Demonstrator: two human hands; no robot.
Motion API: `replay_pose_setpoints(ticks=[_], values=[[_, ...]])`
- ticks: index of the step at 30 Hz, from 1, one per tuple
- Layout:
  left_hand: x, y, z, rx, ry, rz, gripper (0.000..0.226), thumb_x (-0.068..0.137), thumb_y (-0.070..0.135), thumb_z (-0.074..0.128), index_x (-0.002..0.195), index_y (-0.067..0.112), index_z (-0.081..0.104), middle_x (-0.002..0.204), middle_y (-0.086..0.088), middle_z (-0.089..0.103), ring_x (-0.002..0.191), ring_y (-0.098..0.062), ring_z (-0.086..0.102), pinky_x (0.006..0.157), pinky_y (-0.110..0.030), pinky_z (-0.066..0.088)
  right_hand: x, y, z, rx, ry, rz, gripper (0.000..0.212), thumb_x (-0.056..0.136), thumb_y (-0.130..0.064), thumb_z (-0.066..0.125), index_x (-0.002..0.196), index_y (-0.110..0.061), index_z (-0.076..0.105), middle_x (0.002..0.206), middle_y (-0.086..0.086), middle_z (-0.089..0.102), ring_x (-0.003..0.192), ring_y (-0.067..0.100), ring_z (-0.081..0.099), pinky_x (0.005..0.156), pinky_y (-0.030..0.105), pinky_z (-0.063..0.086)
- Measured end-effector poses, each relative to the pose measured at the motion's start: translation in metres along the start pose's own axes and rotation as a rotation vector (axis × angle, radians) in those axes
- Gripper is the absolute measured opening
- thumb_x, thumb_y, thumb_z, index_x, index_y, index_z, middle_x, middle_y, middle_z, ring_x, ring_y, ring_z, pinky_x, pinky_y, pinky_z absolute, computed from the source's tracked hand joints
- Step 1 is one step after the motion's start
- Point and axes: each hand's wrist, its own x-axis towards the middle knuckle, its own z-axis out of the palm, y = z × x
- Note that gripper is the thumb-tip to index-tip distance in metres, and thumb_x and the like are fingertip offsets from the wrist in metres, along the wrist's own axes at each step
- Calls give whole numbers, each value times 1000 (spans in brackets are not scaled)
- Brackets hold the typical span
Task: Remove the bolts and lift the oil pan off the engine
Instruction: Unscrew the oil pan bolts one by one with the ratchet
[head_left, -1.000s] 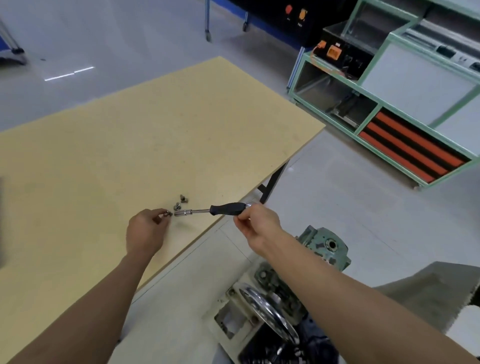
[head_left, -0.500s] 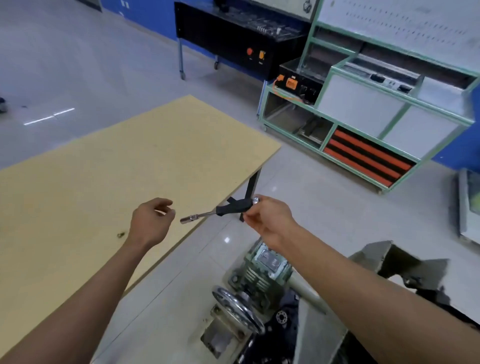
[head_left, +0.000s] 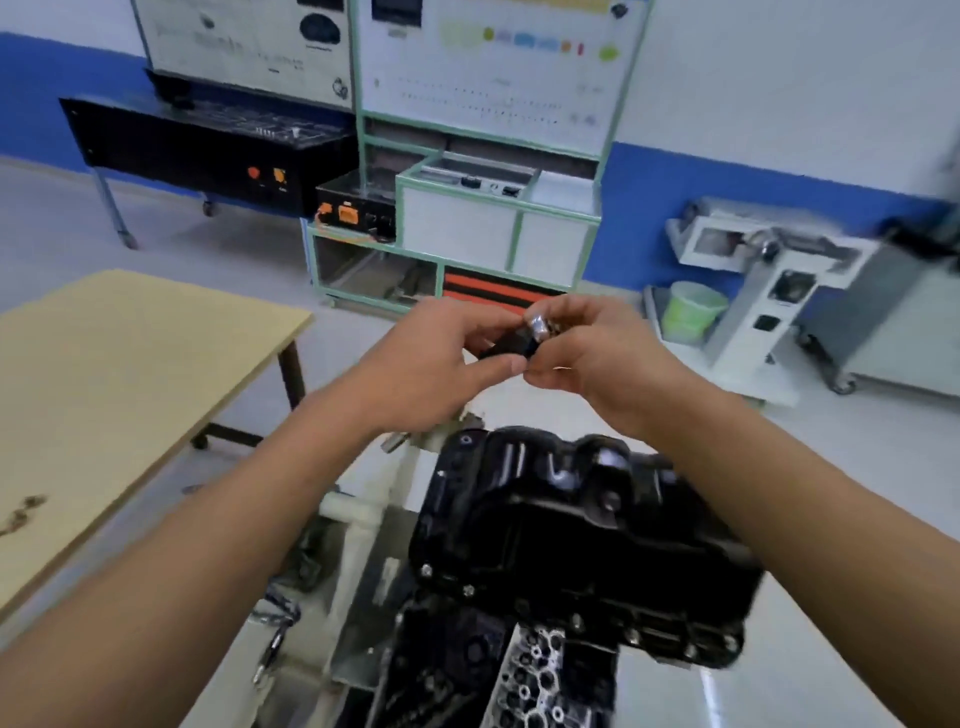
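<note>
The black oil pan (head_left: 566, 525) sits on the engine, low in the middle of the view, with several bolts along its near flange. Both hands are raised above it and meet around the ratchet wrench (head_left: 511, 344). My left hand (head_left: 431, 364) grips its black handle. My right hand (head_left: 597, 358) pinches the shiny metal end (head_left: 538, 326). The rest of the wrench is hidden by my fingers. A few removed bolts (head_left: 21, 512) lie blurred on the wooden table at the far left.
The wooden table (head_left: 130, 374) stands at the left. A cream engine stand (head_left: 374, 499) is beside the engine. Behind are a green-framed training bench (head_left: 467, 228), a black console (head_left: 208, 150), a green bucket (head_left: 691, 312) and a grey machine (head_left: 779, 291).
The view has swung right from the table to the engine. My left hand has left the bolts on the table and joined my right hand on the wrench, above the oil pan.
</note>
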Motion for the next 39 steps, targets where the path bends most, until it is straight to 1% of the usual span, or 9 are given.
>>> replay_pose_setpoints(ticks=[4,8,11,17,20,22,32,36,39], values=[[23,61,78,-140,-84,42,26,92,11,75,118,15,74,98,4,78,84,-7,72,73,-24,58,-71,2,-96,-274,112,-80,37,75,19,63,76,-18,63,75,1,63,66,16,62,61,29,59],[33,111,136,-327,-107,122,28,87,9,79,114,13,73,98,4,78,80,-7,74,73,-27,60,-136,-15,-164,-731,103,-182,31,77,-2,73,93,-27,62,89,-2,70,81,19,71,77,43,59],[36,138,168,-463,-103,155,31,84,14,79,114,16,71,101,1,77,81,-12,76,70,-38,62,-171,-26,-196,-877,94,-201,24,82,-21,72,99,-34,60,97,-9,68,86,14,70,81,41,56],[20,139,238,-556,-146,87,23,86,8,80,104,11,67,89,1,76,77,-13,75,71,-29,59,-203,9,-220,-1106,143,-173,13,90,-43,65,97,-34,59,91,-10,65,73,-1,60,68,29,48],[8,120,269,-446,-129,28,23,85,6,81,104,6,67,87,-6,78,79,-21,77,76,-37,62,-202,51,-220,-1160,154,-112,16,94,-45,61,104,-32,57,97,-4,64,86,17,60,79,39,52],[5,109,283,-355,-71,34,22,83,5,82,100,8,69,85,0,77,78,-13,75,77,-33,61,-197,76,-220,-1181,181,-82,21,96,-45,59,109,-29,57,101,0,64,92,23,60,77,39,51],[13,90,306,-234,24,-13,36,76,5,85,80,30,60,74,22,71,72,0,69,73,-31,57,-177,115,-222,-1156,274,-85,23,97,-45,56,109,-26,57,100,3,67,89,27,60,69,36,47],[16,87,308,-261,53,4,30,77,1,84,83,21,63,74,27,71,68,3,69,67,-19,55,-173,112,-223,-1173,272,-96,21,97,-45,56,108,-27,56,100,3,66,88,27,60,64,34,39],[17,87,308,-281,64,20,26,78,2,82,86,20,65,79,18,74,69,0,71,69,-26,58,-172,108,-223,-1170,290,-97,19,97,-45,56,106,-28,57,99,2,66,85,25,59,63,33,36]])
